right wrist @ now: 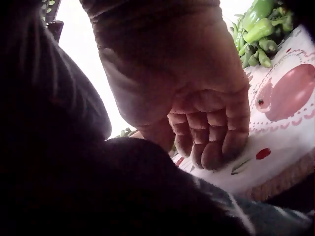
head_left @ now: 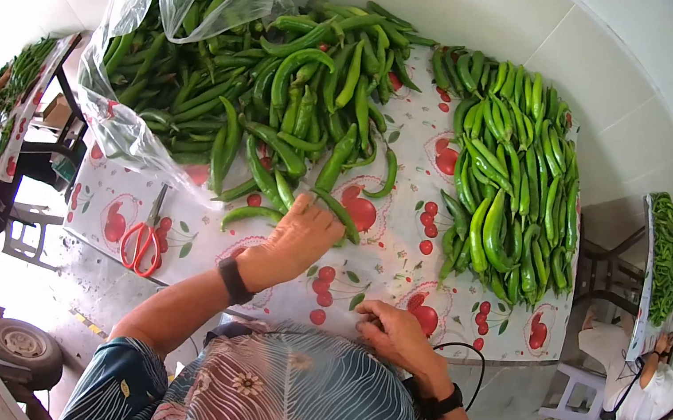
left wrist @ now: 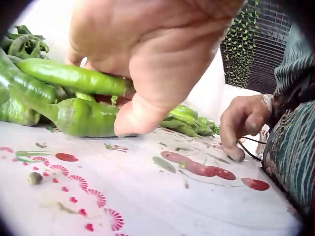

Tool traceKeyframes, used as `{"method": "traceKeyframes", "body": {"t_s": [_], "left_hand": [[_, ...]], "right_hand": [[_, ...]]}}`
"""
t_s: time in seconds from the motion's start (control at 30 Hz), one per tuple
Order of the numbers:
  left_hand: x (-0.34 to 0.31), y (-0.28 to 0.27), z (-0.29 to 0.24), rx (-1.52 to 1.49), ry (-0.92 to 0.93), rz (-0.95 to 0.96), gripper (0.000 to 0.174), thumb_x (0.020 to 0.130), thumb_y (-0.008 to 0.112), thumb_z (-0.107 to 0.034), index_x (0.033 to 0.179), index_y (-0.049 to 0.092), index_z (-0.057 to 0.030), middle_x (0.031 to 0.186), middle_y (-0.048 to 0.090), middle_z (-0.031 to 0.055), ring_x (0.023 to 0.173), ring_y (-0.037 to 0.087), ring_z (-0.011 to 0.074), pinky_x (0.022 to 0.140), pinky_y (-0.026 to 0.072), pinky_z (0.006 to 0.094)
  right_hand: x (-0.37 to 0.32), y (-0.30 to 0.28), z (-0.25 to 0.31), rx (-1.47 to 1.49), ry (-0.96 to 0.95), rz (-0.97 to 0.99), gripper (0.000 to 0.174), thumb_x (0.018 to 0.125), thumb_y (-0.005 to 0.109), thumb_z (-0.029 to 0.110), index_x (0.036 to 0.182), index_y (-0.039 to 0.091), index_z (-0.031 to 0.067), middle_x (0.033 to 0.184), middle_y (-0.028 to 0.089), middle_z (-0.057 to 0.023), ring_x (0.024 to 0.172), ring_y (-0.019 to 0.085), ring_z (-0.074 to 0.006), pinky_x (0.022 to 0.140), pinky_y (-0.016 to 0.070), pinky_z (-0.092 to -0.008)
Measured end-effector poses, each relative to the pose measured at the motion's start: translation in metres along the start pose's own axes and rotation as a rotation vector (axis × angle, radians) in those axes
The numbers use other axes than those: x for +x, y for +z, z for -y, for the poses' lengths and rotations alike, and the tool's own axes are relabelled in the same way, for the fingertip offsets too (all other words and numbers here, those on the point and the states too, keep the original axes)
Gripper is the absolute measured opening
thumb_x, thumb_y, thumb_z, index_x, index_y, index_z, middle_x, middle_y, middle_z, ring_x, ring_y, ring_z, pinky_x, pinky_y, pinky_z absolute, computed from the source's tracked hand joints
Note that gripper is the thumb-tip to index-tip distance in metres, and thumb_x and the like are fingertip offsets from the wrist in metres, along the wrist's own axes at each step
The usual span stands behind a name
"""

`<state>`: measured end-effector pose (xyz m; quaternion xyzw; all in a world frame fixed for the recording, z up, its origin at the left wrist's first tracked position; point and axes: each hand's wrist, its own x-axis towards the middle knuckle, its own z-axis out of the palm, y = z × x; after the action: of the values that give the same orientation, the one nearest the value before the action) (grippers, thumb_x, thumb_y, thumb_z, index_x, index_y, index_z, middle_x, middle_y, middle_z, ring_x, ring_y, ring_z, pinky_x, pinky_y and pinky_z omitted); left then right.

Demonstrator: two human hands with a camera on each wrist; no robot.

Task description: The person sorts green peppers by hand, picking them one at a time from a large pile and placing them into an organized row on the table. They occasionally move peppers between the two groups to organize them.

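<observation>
At the front of the pepper pile my left hand [head_left: 295,241] is curled down over green peppers. In the left wrist view its thumb and fingers pinch a green pepper [left wrist: 91,117], whose stem end points left. Another long pepper [left wrist: 74,76] lies just above that one, running in under the palm. My right hand [head_left: 397,336] rests at the table's near edge, fingers loosely bent and holding nothing. The right wrist view shows its fingertips [right wrist: 211,160] down on the patterned cloth. The large pile of peppers [head_left: 301,105] spills out of a clear plastic bag [head_left: 132,143].
Rows of peppers [head_left: 520,188] lie stacked on the right side of the table. Red-handled scissors [head_left: 141,248] are near the left front edge of the cloth [head_left: 380,267]. Other people sit at pepper-covered tables [head_left: 661,258] to either side. A tiled wall stands behind.
</observation>
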<state>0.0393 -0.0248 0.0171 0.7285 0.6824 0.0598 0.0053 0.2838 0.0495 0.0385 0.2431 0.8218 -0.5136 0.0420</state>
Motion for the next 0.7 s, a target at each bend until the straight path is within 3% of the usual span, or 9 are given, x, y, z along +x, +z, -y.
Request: {"method": "traceKeyframes", "body": {"t_s": [0.03,0.13,0.23,0.27,0.3,0.33,0.4,0.6,0.7], "left_hand": [[-0.004,0.005,-0.002,-0.053,0.041,-0.072,0.027,0.074,0.056,-0.002,0.100,0.057,-0.0096,0.092,0.055,0.0063,0.093,0.057,0.0239,0.104,0.0295,0.0482],[-0.011,0.001,-0.012,-0.120,0.139,-0.044,0.025,0.077,0.056,-0.006,0.101,0.058,-0.0116,0.094,0.055,0.0057,0.097,0.056,0.0233,0.106,0.0275,0.0492],[-0.014,0.001,-0.016,-0.232,0.201,-0.057,0.022,0.079,0.057,-0.010,0.101,0.059,-0.0133,0.102,0.056,0.0036,0.109,0.052,0.0221,0.109,0.0234,0.0522],[-0.015,0.000,-0.016,-0.266,0.227,-0.073,0.022,0.079,0.057,-0.011,0.101,0.059,-0.0138,0.104,0.056,0.0031,0.113,0.051,0.0218,0.110,0.0225,0.0527],[-0.017,-0.002,-0.018,-0.261,0.187,0.015,0.027,0.079,0.057,-0.010,0.105,0.060,-0.0143,0.118,0.055,0.0047,0.124,0.044,0.0247,0.111,0.0210,0.0541],[-0.019,-0.002,-0.017,-0.234,0.157,-0.025,0.029,0.078,0.058,-0.010,0.106,0.060,-0.0141,0.122,0.053,0.0058,0.126,0.042,0.0261,0.111,0.0212,0.0547],[-0.025,-0.003,-0.015,-0.183,0.097,-0.102,0.033,0.075,0.061,-0.009,0.108,0.060,-0.0136,0.129,0.050,0.0081,0.131,0.038,0.0290,0.110,0.0217,0.0558],[-0.060,-0.038,0.000,-0.352,-0.150,-0.115,0.042,0.069,0.066,-0.007,0.110,0.060,-0.0115,0.133,0.047,0.0123,0.130,0.038,0.0333,0.108,0.0302,0.0486],[-0.084,-0.039,0.008,-0.349,-0.255,-0.087,0.045,0.070,0.066,-0.006,0.114,0.058,-0.0106,0.132,0.047,0.0127,0.128,0.040,0.0347,0.105,0.0351,0.0445]], "right_hand": [[0.000,-0.002,0.002,0.012,0.019,0.009,0.028,0.084,0.060,0.013,0.110,0.060,0.0019,0.093,0.066,-0.0146,0.085,0.066,-0.0224,0.076,0.0505,-0.0321],[0.001,-0.009,0.005,0.015,0.055,-0.009,0.028,0.085,0.060,0.013,0.110,0.060,0.0009,0.095,0.067,-0.0140,0.086,0.065,-0.0207,0.077,0.0501,-0.0311],[0.008,-0.013,0.008,-0.028,0.069,-0.084,0.027,0.087,0.059,0.014,0.109,0.059,-0.0011,0.097,0.067,-0.0128,0.086,0.064,-0.0193,0.079,0.0504,-0.0304],[0.012,-0.014,0.006,-0.002,0.027,-0.133,0.027,0.086,0.060,0.013,0.110,0.059,-0.0002,0.099,0.067,-0.0150,0.089,0.064,-0.0234,0.079,0.0510,-0.0323],[0.016,-0.015,0.003,0.024,-0.013,-0.186,0.028,0.086,0.062,0.013,0.110,0.059,0.0007,0.101,0.066,-0.0172,0.092,0.065,-0.0275,0.079,0.0516,-0.0341],[0.020,-0.017,0.004,0.049,-0.052,-0.241,0.028,0.085,0.063,0.013,0.111,0.060,0.0016,0.103,0.066,-0.0194,0.094,0.065,-0.0315,0.079,0.0521,-0.0360],[0.025,-0.028,0.014,0.109,-0.003,-0.213,0.028,0.086,0.063,0.009,0.112,0.059,0.0008,0.106,0.065,-0.0192,0.099,0.065,-0.0279,0.080,0.0541,-0.0341],[0.045,-0.046,0.028,-0.053,-0.109,-0.229,0.030,0.084,0.065,0.011,0.112,0.059,0.0006,0.109,0.064,-0.0189,0.098,0.065,-0.0288,0.083,0.0516,-0.0355],[0.062,-0.032,0.040,-0.164,-0.161,-0.244,0.029,0.081,0.068,0.011,0.107,0.060,0.0012,0.102,0.064,-0.0171,0.091,0.063,-0.0325,0.082,0.0503,-0.0379]]}}
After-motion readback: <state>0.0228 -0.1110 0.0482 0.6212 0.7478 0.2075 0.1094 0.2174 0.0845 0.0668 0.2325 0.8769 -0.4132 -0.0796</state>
